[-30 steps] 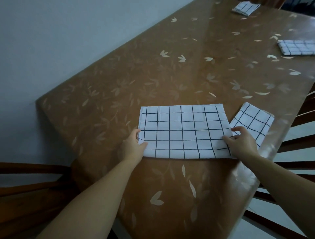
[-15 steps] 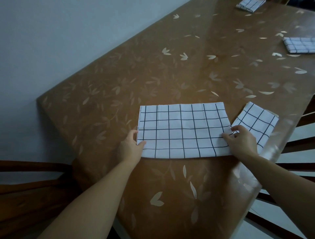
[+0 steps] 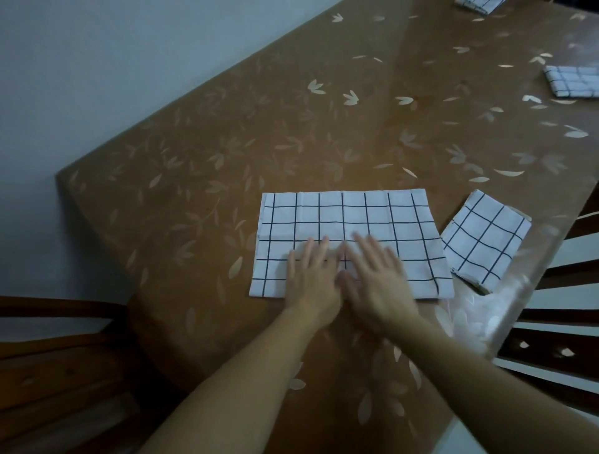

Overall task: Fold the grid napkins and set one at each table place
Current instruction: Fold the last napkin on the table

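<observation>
ok so half a second back the hands were pinching the two short ends of the big grid napkin (image 3: pixel 350 214), and now they're both sitting together in the middle of it. The left hand (image 3: pixel 311 275) and right hand (image 3: pixel 376 278) are lying flat, fingers straight and spread, thumbs nearly touching, gripping nothing. The right one is blurring, so I'm guessing it's sweeping. I'm reading this as the crease getting pressed, with another fold probably coming before it matches the rest.

The big grid napkin is lying as a wide rectangle on the tabletop (image 3: pixel 227 162), thin white cloth with black lines, looking limp. Just right of it a small folded napkin (image 3: pixel 486 239) is sitting at an angle, its layered edges showing. Well beyond it to the right a far napkin (image 3: pixel 573 81) is lying folded, and a farthest napkin (image 3: pixel 476 4) is peeking in past that. The tabletop is looking glossy, brown with pale leaves, under what seems a clear plastic cover (image 3: pixel 518 291)
</observation>
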### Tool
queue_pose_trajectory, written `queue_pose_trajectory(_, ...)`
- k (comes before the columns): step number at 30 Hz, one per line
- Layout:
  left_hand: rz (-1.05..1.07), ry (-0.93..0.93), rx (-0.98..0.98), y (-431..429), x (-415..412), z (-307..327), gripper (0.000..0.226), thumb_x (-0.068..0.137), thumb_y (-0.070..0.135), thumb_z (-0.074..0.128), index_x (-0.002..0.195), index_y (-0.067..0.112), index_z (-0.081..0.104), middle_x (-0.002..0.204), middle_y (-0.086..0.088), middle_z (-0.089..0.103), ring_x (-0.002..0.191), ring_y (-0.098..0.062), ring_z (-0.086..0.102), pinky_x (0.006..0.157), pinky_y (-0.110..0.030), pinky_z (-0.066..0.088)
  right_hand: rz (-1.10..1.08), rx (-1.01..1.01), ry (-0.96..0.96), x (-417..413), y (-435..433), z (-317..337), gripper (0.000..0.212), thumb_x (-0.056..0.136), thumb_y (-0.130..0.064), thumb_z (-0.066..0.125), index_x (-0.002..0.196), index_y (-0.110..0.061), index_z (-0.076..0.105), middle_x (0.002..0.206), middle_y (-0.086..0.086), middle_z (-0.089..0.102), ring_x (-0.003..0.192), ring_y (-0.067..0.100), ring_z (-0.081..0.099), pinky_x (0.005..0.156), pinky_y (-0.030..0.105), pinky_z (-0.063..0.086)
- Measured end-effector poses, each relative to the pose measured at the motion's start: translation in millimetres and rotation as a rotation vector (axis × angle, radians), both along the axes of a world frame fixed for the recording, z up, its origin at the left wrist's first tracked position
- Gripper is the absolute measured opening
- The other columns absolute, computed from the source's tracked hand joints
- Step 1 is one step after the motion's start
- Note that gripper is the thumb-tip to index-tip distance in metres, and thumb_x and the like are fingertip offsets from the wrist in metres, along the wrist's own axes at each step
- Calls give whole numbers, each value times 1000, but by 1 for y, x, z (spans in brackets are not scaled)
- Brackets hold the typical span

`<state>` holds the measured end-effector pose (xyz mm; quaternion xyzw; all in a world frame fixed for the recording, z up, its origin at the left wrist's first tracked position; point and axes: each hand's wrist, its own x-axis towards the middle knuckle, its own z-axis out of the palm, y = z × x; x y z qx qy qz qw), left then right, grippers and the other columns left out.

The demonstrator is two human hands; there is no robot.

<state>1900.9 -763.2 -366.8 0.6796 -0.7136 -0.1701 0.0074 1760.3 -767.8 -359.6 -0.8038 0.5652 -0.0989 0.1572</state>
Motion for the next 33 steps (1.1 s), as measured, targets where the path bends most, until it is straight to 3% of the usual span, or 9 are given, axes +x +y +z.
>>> queue_pose_trajectory(2, -38, -141, 91, 4, -4, -12, 72, 103, 40, 35, 153, 28, -15, 161, 1, -24, 146, -23, -27, 119, -51, -10, 56, 120, 1, 14, 9, -14, 65, 96, -55, 4, 154, -29, 11, 163, -5, 5, 149, 15, -7, 119, 38, -5)
queue_pose_trajectory(4, -25, -131, 80, 7, 1, -20, 65, 103, 44, 25, 152, 33, -17, 161, 3, -25, 146, -21, -27, 119, -51, -11, 59, 148, 69, 5, 10, -25, 72, 90, -63, -10, 153, -29, -4, 162, -7, -6, 147, 14, -16, 120, 38, -11)
queue_pose_trajectory(12, 93, -160, 70, 3, 42, -26, 65, 97, 60, 7, 153, 33, -14, 162, 0, -20, 148, -22, -23, 119, -51, -10, -30, 160, 315, -71, -4, -27, 74, 90, -61, -3, 154, -25, -8, 158, -5, -19, 145, 16, -22, 118, 42, -15)
queue_pose_trajectory(14, 90, -158, 79, 3, 39, -24, 65, 98, 59, 8, 153, 32, -15, 162, -1, -21, 148, -23, -23, 119, -52, -10, -35, 130, 293, -69, 0, -26, 73, 91, -61, 5, 155, -24, 2, 162, -2, -8, 148, 17, -13, 119, 44, -11)
queue_pose_trajectory(16, 84, -159, 82, 3, 38, -23, 65, 98, 59, 9, 153, 32, -16, 162, -1, -20, 148, -24, -22, 118, -53, -10, -48, 56, 269, -71, 5, -24, 68, 92, -59, 21, 151, -24, 25, 160, 4, 22, 148, 24, 14, 119, 48, 5)
queue_pose_trajectory(18, 85, -163, 99, 1, 41, -21, 65, 98, 59, 9, 152, 34, -16, 162, -1, -20, 148, -24, -23, 118, -53, -10, -135, -23, 230, -77, 9, -19, 57, 90, -53, 37, 137, -23, 45, 143, 7, 45, 132, 30, 38, 110, 49, 24)
queue_pose_trajectory(20, 89, -175, 108, 1, 41, -19, 64, 99, 59, 9, 153, 33, -16, 162, -1, -20, 148, -25, -23, 118, -54, -10, -243, -56, 180, -85, 12, -15, 45, 88, -46, 52, 126, -21, 53, 129, 8, 51, 120, 31, 45, 101, 46, 30)
queue_pose_trajectory(28, -160, -50, 44, 21, -12, -3, 59, 100, 57, 23, 154, 39, 7, 165, 2, -2, 150, -22, -10, 116, -51, -14, -711, 140, -71, -84, 12, 1, 43, 88, -29, 56, 128, -17, 45, 120, 11, 56, 116, 32, 48, 100, 47, 34)
queue_pose_trajectory(33, -142, -57, 68, 25, -20, -1, 64, 98, 59, 27, 154, 37, 5, 165, 0, -4, 150, -24, -11, 118, -52, -11, -727, 272, -449, -75, 8, 12, 46, 88, -11, 50, 132, -18, 43, 88, -1, 63, 76, 14, 59, 63, 33, 46)
